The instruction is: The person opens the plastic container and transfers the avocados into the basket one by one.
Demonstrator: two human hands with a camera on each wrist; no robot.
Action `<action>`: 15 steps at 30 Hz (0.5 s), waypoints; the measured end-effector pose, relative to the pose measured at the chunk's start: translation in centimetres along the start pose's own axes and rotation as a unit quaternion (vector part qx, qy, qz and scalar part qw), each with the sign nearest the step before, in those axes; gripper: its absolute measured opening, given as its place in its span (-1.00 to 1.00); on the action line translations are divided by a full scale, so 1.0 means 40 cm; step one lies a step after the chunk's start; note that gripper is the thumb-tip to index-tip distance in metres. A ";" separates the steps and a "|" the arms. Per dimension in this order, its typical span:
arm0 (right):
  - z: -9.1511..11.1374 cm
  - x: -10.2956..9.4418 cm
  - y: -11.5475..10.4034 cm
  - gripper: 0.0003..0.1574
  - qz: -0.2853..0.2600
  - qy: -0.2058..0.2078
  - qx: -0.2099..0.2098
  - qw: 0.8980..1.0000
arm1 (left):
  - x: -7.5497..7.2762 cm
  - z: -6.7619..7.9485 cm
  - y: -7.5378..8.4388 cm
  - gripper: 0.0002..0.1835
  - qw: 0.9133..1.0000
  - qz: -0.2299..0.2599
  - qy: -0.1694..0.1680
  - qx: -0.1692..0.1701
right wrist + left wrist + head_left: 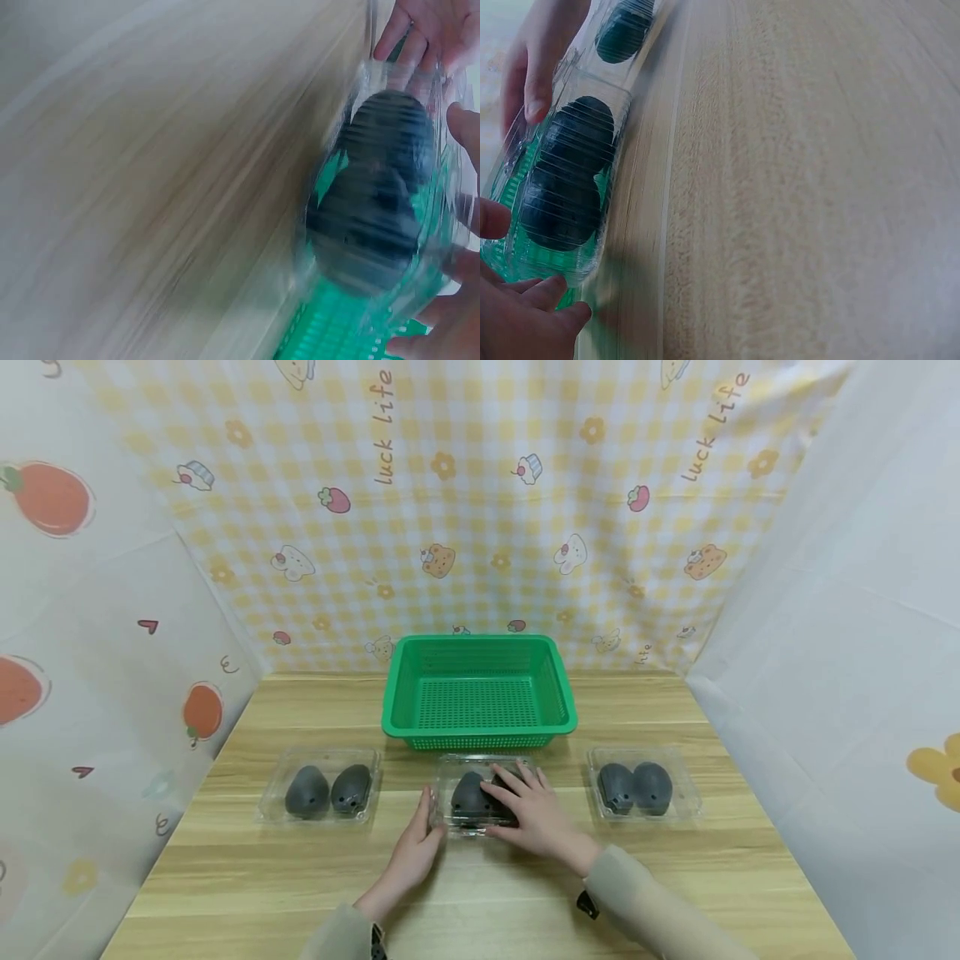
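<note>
A clear plastic box (459, 762) stands on the table in the middle, with two dark grey egg-shaped things (469, 795) inside that bear small black spots. My left hand (416, 843) lies along the left side of this box, fingers extended. Over the box's right part my right hand (536, 810) rests on top with its fingers spread, partly covering the right egg-shaped thing. In the left wrist view, the left hand (532, 319) is right at one end of the box. The right wrist view shows the right hand (450, 319) blurred against the plastic.
Just behind the middle box sits a green slotted basket (480, 732). A similar clear box (270, 797) with two dark egg-shaped things stands to the left, another box (684, 793) to the right. A patterned cloth (480, 527) hangs behind the table (495, 910).
</note>
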State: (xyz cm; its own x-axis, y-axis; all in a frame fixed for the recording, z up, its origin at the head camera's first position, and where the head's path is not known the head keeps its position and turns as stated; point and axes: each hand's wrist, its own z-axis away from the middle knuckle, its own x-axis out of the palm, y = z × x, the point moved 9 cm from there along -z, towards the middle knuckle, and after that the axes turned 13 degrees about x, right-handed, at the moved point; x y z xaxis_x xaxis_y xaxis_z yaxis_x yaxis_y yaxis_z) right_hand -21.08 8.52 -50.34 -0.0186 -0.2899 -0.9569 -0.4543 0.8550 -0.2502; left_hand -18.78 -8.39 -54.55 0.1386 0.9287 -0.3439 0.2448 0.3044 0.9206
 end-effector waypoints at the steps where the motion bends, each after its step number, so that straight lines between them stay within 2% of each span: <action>1: 0.003 -0.003 0.005 -0.12 0.001 -0.003 0.003 1.000 | 0.000 0.000 -0.001 -0.23 1.000 0.000 0.001 0.000; 9: 0.010 -0.022 0.023 -0.13 -0.030 -0.015 -0.002 0.999 | 0.002 -0.001 0.000 -0.24 1.000 0.000 0.000 0.001; 15: 0.006 -0.044 0.024 -0.19 -0.059 -0.051 -0.017 0.997 | 0.004 -0.003 -0.001 -0.24 1.000 -0.001 -0.004 0.000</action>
State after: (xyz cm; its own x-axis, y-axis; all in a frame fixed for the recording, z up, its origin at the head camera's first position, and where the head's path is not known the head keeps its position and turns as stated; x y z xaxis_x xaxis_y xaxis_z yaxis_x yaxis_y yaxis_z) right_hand -21.27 9.94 -48.91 0.1268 -0.3416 -0.9313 -0.4784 0.8014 -0.3591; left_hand -18.86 -8.24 -54.60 0.1460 0.9263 -0.3474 0.2448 0.3064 0.9199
